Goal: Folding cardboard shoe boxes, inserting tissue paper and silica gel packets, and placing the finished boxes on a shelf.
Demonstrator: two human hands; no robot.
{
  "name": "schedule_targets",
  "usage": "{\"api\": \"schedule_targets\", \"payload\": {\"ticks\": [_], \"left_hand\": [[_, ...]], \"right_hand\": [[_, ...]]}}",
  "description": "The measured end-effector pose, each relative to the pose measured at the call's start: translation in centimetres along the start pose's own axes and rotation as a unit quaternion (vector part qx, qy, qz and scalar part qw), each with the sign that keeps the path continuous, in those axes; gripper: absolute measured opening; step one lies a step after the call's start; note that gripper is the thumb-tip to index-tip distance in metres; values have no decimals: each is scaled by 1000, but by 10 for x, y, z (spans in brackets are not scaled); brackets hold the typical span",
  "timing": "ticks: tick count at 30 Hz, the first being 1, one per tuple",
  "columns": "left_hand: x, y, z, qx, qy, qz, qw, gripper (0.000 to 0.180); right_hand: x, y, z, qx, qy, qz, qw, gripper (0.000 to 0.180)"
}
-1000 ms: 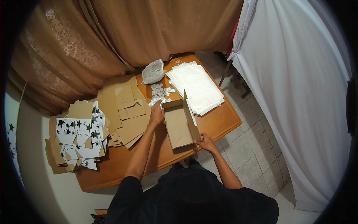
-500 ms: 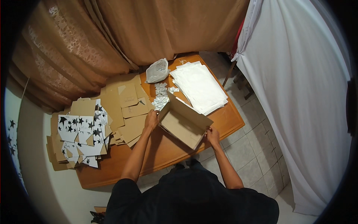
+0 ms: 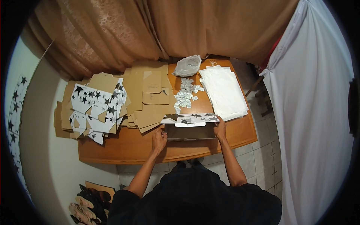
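Observation:
A cardboard box (image 3: 191,133) sits at the front part of the wooden table, its dark inside facing me. Along its far side, the raised flap (image 3: 204,118) shows a white face printed with black and grey stars, with a white tab at its near edge. My left hand (image 3: 160,139) grips the box by its left side, fingers curled. On the right side, my right hand (image 3: 220,130) holds the edge near the flap's corner. Fingertips of both hands are partly hidden. Just beyond the box lie several small silvery sachets (image 3: 183,98).
Flat cardboard pieces (image 3: 153,110) and star-printed cutouts (image 3: 98,103) are piled on the left of the table (image 3: 123,152). A stack of white sheets (image 3: 225,92) lies right, a plastic bag (image 3: 188,66) behind. Shoes (image 3: 88,202) stand at lower left; curtains hang behind.
The box has turned from a slant to face me squarely and tipped, so its starred flap now shows. Both hands have kept hold of it. My view has shifted.

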State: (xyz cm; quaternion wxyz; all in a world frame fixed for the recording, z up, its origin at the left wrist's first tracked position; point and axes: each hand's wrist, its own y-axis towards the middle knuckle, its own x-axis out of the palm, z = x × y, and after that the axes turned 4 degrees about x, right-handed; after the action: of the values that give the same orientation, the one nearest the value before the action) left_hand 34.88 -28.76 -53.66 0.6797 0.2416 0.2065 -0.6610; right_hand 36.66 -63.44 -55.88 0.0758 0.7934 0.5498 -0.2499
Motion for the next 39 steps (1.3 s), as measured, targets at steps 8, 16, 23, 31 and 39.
{"api": "schedule_targets", "payload": {"ticks": [8, 16, 23, 31, 39], "left_hand": [[-10, -1, -22, -85, -7, -119, 989, 20], [-8, 65, -78, 258, -21, -34, 965, 33], [8, 92, -49, -5, -145, -99, 984, 15], [26, 106, -54, -45, -46, -13, 998, 35], [39, 109, -67, -130, 64, -54, 988, 39]], "right_hand": [[-2, 4, 28, -73, 48, -67, 994, 57], [9, 27, 14, -189, 85, -120, 971, 45], [10, 37, 18, -83, 80, -59, 992, 32], [12, 24, -2, -86, 10, -60, 994, 36], [9, 20, -8, -122, -28, -89, 988, 37]]}}
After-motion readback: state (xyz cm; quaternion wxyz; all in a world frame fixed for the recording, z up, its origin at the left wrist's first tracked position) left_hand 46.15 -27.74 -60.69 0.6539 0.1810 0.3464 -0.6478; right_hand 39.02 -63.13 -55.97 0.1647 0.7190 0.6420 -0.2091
